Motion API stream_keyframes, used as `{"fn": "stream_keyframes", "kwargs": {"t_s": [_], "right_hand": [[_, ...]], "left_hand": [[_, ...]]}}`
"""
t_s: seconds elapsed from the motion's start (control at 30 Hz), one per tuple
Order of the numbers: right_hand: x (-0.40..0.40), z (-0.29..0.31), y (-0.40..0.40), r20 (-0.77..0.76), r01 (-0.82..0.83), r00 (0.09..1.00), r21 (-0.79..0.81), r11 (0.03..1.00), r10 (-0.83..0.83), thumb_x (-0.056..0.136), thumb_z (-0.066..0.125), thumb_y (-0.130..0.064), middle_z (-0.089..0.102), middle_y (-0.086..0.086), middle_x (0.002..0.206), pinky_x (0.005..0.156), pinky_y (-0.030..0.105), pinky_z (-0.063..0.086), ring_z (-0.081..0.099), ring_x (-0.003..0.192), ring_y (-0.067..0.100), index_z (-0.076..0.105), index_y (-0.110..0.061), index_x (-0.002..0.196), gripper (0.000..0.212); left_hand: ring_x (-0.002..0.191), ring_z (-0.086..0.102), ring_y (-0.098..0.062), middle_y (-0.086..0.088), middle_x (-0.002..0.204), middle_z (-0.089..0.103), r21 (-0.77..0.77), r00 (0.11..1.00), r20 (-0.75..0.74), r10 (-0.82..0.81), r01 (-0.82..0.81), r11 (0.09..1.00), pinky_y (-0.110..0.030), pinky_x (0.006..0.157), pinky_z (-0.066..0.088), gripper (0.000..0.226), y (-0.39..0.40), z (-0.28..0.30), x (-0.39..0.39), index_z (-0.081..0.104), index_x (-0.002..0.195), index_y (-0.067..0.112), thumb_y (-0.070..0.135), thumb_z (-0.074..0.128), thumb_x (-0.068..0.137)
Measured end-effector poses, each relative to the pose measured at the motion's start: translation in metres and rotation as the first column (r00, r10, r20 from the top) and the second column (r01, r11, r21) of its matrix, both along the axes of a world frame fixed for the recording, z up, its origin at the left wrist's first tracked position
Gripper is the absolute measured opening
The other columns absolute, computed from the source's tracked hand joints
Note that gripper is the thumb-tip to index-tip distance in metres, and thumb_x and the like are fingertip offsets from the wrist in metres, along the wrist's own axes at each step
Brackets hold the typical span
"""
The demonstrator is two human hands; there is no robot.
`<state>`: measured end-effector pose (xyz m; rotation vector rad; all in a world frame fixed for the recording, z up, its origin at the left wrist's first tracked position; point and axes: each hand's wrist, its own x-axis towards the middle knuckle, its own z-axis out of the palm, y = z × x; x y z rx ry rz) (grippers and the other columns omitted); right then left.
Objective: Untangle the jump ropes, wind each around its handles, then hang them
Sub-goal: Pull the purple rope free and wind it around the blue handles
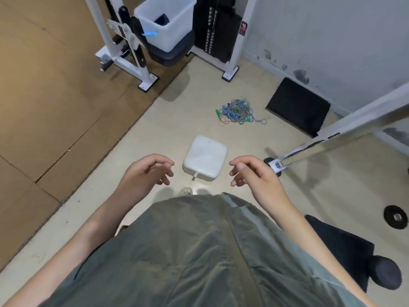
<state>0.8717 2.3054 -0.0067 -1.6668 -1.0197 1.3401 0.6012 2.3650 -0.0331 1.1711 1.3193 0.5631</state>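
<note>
1. No text, brand or number can be read anywhere in the head view.
2. A small red and dark sticker [243,29] sits on the white upright of the weight machine [240,41]; its print is too blurred to make out.
3. Pale marks run down the black weight stack [212,25], too small to read.
4. Dark patches on the chrome bar [327,140] show no legible lettering.

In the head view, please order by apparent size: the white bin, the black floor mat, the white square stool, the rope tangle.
1. black floor mat
2. white bin
3. rope tangle and white square stool: too alike to rank, and the stool lies nearer the camera.
</note>
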Motion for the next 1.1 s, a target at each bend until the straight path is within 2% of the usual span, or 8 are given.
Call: {"fn": "stream_keyframes", "kwargs": {"t_s": [0.17,0.3,0.4,0.53,0.6,0.8,0.9,1.1], "right_hand": [[0.051,-0.002,0.090,0.017,0.087,0.996,-0.063,0.994,-0.086,0.098,0.051,-0.018,0.069,-0.001,0.084,0.068,0.024,0.051,0.065,0.074,0.021,0.069,-0.020,0.096,0.018],[0.109,-0.020,0.160,-0.022,0.202,0.979,-0.062,0.977,-0.203,0.097,0.052,-0.014,0.069,0.003,0.078,0.061,0.016,0.049,0.064,0.065,0.015,0.070,-0.021,0.090,0.021],[0.159,-0.039,0.216,-0.030,0.216,0.976,-0.055,0.975,-0.217,0.097,0.053,-0.017,0.070,0.001,0.078,0.065,0.020,0.051,0.064,0.065,0.014,0.070,-0.026,0.091,0.020],[0.231,-0.049,0.297,-0.041,0.188,0.980,-0.093,0.978,-0.192,0.098,0.053,-0.020,0.069,0.000,0.083,0.075,0.036,0.052,0.064,0.073,0.022,0.069,-0.022,0.097,0.016],[0.263,-0.049,0.343,-0.045,0.183,0.981,-0.102,0.978,-0.188,0.097,0.053,-0.017,0.068,0.000,0.081,0.072,0.033,0.050,0.064,0.070,0.020,0.068,-0.016,0.098,0.015],[0.316,-0.045,0.457,-0.024,0.167,0.985,-0.117,0.979,-0.171,0.098,0.050,-0.014,0.065,0.004,0.082,0.067,0.024,0.049,0.062,0.066,0.015,0.065,-0.007,0.102,0.016],[0.328,-0.050,0.500,-0.010,0.219,0.975,-0.124,0.968,-0.222,0.098,0.050,-0.012,0.066,0.002,0.081,0.067,0.025,0.049,0.062,0.067,0.016,0.066,-0.009,0.099,0.016],[0.338,-0.089,0.565,-0.006,0.409,0.912,-0.071,0.910,-0.410,0.099,0.051,-0.012,0.063,0.015,0.082,0.069,0.020,0.049,0.061,0.071,0.019,0.065,-0.010,0.098,0.015]], "left_hand": [[0.073,0.069,-0.020,-0.002,0.085,0.073,0.069,0.987,-0.021,-0.161,0.162,0.984,-0.024,0.069,0.053,0.015,0.147,0.023,0.068,0.073,0.092,0.026,0.019,0.060,0.094],[0.071,0.068,-0.019,-0.004,0.085,0.073,0.118,0.969,-0.035,-0.244,0.247,0.962,-0.025,0.069,0.052,0.014,0.246,0.029,0.146,0.071,0.099,0.015,0.013,0.058,0.096],[0.066,0.065,-0.015,-0.005,0.080,0.071,0.123,0.968,-0.046,-0.247,0.251,0.960,-0.024,0.067,0.051,0.013,0.310,0.024,0.212,0.069,0.099,0.008,0.006,0.056,0.097],[0.058,0.062,-0.012,-0.006,0.076,0.067,0.074,0.982,-0.065,-0.176,0.180,0.981,-0.025,0.062,0.046,0.015,0.380,0.022,0.294,0.068,0.093,0.008,0.000,0.055,0.095],[0.062,0.063,-0.015,-0.007,0.077,0.069,0.060,0.983,-0.047,-0.178,0.181,0.982,-0.025,0.063,0.047,0.014,0.410,0.020,0.324,0.069,0.096,0.007,0.002,0.057,0.095],[0.065,0.063,-0.017,-0.018,0.076,0.068,0.018,0.985,-0.024,-0.171,0.172,0.985,-0.021,0.066,0.050,0.014,0.482,0.002,0.361,0.070,0.096,0.006,0.001,0.057,0.095],[0.065,0.062,-0.017,-0.009,0.074,0.069,-0.067,0.988,0.003,-0.153,0.153,0.986,-0.022,0.064,0.049,0.015,0.522,-0.015,0.364,0.070,0.093,0.008,0.002,0.057,0.095],[0.064,0.064,-0.018,-0.002,0.077,0.071,-0.132,0.945,0.008,-0.327,0.326,0.936,-0.025,0.065,0.050,0.015,0.632,-0.088,0.383,0.072,0.092,0.016,0.006,0.060,0.094]]}}
